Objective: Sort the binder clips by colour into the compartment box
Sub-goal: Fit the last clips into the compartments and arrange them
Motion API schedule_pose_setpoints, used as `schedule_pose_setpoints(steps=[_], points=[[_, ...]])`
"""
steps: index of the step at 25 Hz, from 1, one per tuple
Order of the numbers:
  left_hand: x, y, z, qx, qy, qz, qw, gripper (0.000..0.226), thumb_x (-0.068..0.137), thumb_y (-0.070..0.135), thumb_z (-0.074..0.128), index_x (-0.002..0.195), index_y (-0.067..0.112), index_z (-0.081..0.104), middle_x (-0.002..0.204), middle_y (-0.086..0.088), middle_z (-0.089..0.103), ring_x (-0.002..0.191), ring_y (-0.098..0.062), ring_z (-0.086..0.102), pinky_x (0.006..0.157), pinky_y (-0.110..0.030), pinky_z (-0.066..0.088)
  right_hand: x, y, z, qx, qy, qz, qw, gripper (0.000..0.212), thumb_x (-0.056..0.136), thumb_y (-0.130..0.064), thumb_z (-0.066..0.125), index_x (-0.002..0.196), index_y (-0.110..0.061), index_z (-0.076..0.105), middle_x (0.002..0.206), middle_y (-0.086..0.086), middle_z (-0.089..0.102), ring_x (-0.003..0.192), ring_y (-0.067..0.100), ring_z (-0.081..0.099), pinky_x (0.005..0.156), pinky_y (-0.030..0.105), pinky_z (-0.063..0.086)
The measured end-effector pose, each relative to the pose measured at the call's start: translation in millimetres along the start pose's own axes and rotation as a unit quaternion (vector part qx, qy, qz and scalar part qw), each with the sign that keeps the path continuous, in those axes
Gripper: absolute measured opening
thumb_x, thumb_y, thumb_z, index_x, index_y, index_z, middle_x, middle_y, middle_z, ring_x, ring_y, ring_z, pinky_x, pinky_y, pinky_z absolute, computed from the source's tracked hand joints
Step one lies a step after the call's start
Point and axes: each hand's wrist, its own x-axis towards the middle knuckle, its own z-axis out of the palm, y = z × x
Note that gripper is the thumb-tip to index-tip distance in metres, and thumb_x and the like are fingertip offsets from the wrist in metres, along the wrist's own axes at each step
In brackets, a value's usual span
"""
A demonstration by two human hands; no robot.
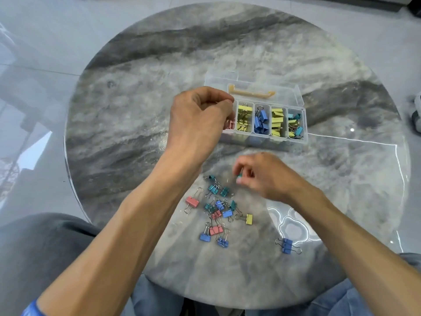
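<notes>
compartment box (296,142) behind loose binder clips (218,210), both on table (136,99)

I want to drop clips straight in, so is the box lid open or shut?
Open. The clear lid lies folded back behind the box, and the clips in the compartments show uncovered.

Open table to the left, clutter near and right

The compartment box (262,119) with its raised lid blocks the far right; the left hand (198,117) covers its left end; loose binder clips (216,208) crowd the near table (118,124).
</notes>
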Motion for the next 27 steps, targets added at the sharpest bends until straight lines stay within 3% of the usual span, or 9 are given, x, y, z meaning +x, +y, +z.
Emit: schedule_pose_setpoints(steps=[2, 4, 6, 11, 15, 18, 19, 24, 27], points=[[3, -5, 2, 0.021, -0.005, -0.011, 1.0, 0.018, 0.087, 0.007, 0.066, 0.077, 0.02, 0.073, 0.073, 0.001, 0.074, 0.062, -0.006, 0.063, 0.056, -0.019, 0.047, -3, -8, -25, 0.232, 0.091, -0.016, 0.968, 0.015, 0.092, -0.005, 0.065, 0.09, -0.02, 0.064, 0.071, -0.005, 0.065, 0.064, 0.013, 0.063, 0.061, 0.028, 0.054], [2, -9, 7, 0.01, -0.04, -0.059, 0.997, 0.014, 0.09, 0.012, 0.065, 0.081, 0.018, 0.074, 0.081, -0.001, 0.074, 0.071, -0.011, 0.065, 0.06, -0.023, 0.051, -9, -19, -53, 0.457, 0.144, -0.074, 0.875, 0.015, 0.09, -0.001, 0.063, 0.094, -0.015, 0.06, 0.066, 0.0, 0.064, 0.059, 0.015, 0.059, 0.056, 0.028, 0.054], [-2, -10, 12, -0.05, -0.12, -0.106, 0.986, 0.018, 0.096, 0.013, 0.06, 0.084, 0.011, 0.072, 0.085, -0.007, 0.072, 0.076, -0.017, 0.065, 0.067, -0.026, 0.054, -12, -26, -66, 0.522, 0.143, -0.118, 0.833, 0.015, 0.088, -0.005, 0.061, 0.098, -0.015, 0.055, 0.066, -0.002, 0.066, 0.06, 0.013, 0.059, 0.058, 0.025, 0.052], [-8, -11, 18, -0.212, -0.153, -0.123, 0.957, 0.027, 0.1, 0.016, 0.054, 0.08, 0.006, 0.068, 0.068, -0.002, 0.066, 0.063, -0.011, 0.059, 0.063, -0.022, 0.055, -13, -27, -75, 0.469, 0.167, -0.171, 0.85, 0.021, 0.092, 0.002, 0.058, 0.095, -0.014, 0.046, 0.068, -0.002, 0.068, 0.067, 0.012, 0.065, 0.063, 0.027, 0.053], [-7, -18, 20, -0.183, -0.15, -0.077, 0.969, 0.016, 0.098, 0.012, 0.058, 0.09, 0.004, 0.069, 0.07, -0.001, 0.067, 0.063, -0.007, 0.063, 0.066, -0.02, 0.054, -13, -25, -74, 0.412, 0.177, -0.169, 0.878, 0.023, 0.092, 0.003, 0.062, 0.088, -0.014, 0.047, 0.068, 0.0, 0.069, 0.067, 0.014, 0.067, 0.066, 0.032, 0.053], [-5, -20, 19, -0.153, -0.144, -0.052, 0.976, 0.011, 0.095, 0.006, 0.061, 0.086, 0.004, 0.068, 0.068, 0.0, 0.07, 0.065, -0.009, 0.069, 0.065, -0.02, 0.054, -12, -27, -66, 0.359, 0.224, -0.161, 0.892, 0.024, 0.087, 0.006, 0.064, 0.083, -0.013, 0.049, 0.071, 0.025, 0.064, 0.065, 0.02, 0.066, 0.065, 0.035, 0.052], [-5, -20, 19, -0.151, -0.142, -0.057, 0.977, 0.012, 0.095, 0.005, 0.061, 0.084, 0.004, 0.067, 0.067, 0.0, 0.07, 0.064, -0.01, 0.069, 0.066, -0.02, 0.054, -13, -28, -66, 0.361, 0.23, -0.156, 0.89, 0.024, 0.087, 0.007, 0.062, 0.083, -0.013, 0.05, 0.072, 0.026, 0.064, 0.065, 0.02, 0.065, 0.065, 0.035, 0.053], [0, -21, 18, -0.115, -0.073, -0.031, 0.99, 0.007, 0.087, 0.002, 0.071, 0.08, 0.005, 0.07, 0.068, -0.004, 0.07, 0.063, -0.013, 0.065, 0.063, -0.021, 0.054, -13, -27, -66, 0.436, 0.152, -0.116, 0.88, 0.011, 0.092, -0.003, 0.056, 0.096, -0.012, 0.058, 0.074, 0.005, 0.071, 0.068, 0.019, 0.065, 0.068, 0.034, 0.057], [1, -25, 19, -0.092, -0.071, -0.064, 0.991, 0.009, 0.087, -0.002, 0.07, 0.087, 0.005, 0.075, 0.078, -0.008, 0.075, 0.069, -0.014, 0.065, 0.071, -0.026, 0.059, -7, -12, -65, 0.372, 0.21, -0.068, 0.901, 0.012, 0.091, -0.002, 0.062, 0.093, -0.014, 0.062, 0.07, 0.001, 0.07, 0.063, 0.013, 0.065, 0.064, 0.03, 0.056]])
